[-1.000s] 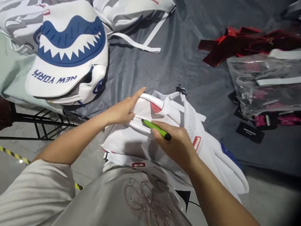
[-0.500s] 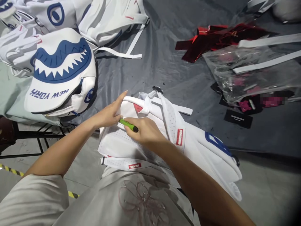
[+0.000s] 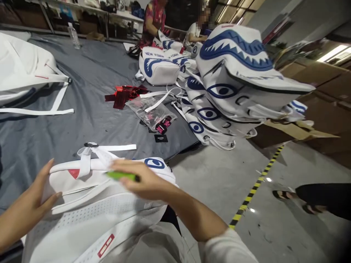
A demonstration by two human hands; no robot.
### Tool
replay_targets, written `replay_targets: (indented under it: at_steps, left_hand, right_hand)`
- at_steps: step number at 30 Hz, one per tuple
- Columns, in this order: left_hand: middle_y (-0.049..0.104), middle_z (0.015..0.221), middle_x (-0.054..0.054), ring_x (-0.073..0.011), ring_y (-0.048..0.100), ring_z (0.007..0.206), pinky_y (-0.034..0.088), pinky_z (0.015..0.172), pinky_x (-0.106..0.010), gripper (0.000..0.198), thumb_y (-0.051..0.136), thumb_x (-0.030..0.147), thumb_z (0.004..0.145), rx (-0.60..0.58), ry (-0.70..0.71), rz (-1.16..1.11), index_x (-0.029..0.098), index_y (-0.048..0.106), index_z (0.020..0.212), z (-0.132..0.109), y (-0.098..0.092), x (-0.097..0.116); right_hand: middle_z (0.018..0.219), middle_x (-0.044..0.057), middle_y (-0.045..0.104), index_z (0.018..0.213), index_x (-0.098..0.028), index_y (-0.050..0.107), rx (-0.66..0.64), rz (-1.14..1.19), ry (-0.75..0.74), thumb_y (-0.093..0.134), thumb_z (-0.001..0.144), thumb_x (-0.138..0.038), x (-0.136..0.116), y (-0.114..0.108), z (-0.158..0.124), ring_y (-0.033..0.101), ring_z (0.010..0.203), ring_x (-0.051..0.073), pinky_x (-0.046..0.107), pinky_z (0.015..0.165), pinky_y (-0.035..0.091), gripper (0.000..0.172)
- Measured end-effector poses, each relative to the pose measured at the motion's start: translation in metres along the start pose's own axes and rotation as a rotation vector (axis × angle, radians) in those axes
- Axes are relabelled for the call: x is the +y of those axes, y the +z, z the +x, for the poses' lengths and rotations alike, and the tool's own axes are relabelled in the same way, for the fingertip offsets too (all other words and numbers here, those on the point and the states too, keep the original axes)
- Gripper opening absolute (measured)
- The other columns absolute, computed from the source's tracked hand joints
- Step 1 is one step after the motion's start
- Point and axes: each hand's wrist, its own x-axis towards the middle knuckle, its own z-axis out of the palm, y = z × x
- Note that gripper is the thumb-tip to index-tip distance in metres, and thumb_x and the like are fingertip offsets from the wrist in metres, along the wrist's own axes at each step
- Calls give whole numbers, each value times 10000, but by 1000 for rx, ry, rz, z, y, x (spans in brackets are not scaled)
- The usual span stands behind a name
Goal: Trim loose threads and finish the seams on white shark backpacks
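Note:
A white backpack [image 3: 90, 204] with mesh back panel, straps and a blue eye print lies in front of me on the edge of the grey sheet [image 3: 90, 80]. My left hand [image 3: 35, 199] rests against its left side, fingers stretched out flat on the fabric. My right hand [image 3: 139, 180] is closed on a green pen [image 3: 120, 175] and lies on top of the backpack near the blue eye. The right hand is slightly smeared by motion.
A tall stack of white shark-face backpacks [image 3: 233, 84] stands at the right. Red foil pieces [image 3: 123, 94] and a clear bag of tags [image 3: 153, 115] lie on the sheet. Other people [image 3: 175, 22] sit at the far end. A sandalled foot [image 3: 287, 197] rests beside yellow-black floor tape [image 3: 255, 193].
My view has swung up and to the right, revealing the stack and the room. My left hand slid to the backpack's left side; my right hand with the pen moved right.

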Motion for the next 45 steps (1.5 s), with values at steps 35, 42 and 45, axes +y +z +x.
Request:
replay_targets:
  at_steps: [35, 42, 45]
  left_hand:
    - [207, 1651, -103, -311, 364, 1457, 328, 1164, -502, 807, 418, 430, 933, -145, -168, -103, 288, -35, 1585, -14, -29, 66]
    - [271, 1631, -107, -329, 388, 1442, 358, 1155, -495, 895, 525, 353, 860, -89, -126, -141, 271, 26, 1598, -17, -28, 67]
    - [297, 1618, -120, -329, 409, 1430, 380, 1146, -472, 918, 549, 277, 830, -55, -105, -175, 242, 53, 1602, -20, -28, 74]
  right_hand:
    - [1044, 109, 688, 906, -154, 722, 625, -376, 400, 510, 872, -321, 149, -133, 13, 657, 794, 174, 294, 708, 527, 272]
    - [507, -65, 489, 717, -213, 545, 393, 256, 306, 696, 702, -533, 46, -88, 13, 437, 412, 97, 208, 402, 318, 353]
    - [498, -48, 542, 729, -204, 612, 263, 356, 223, 742, 703, -445, 7, -48, 21, 490, 457, 102, 201, 454, 343, 275]
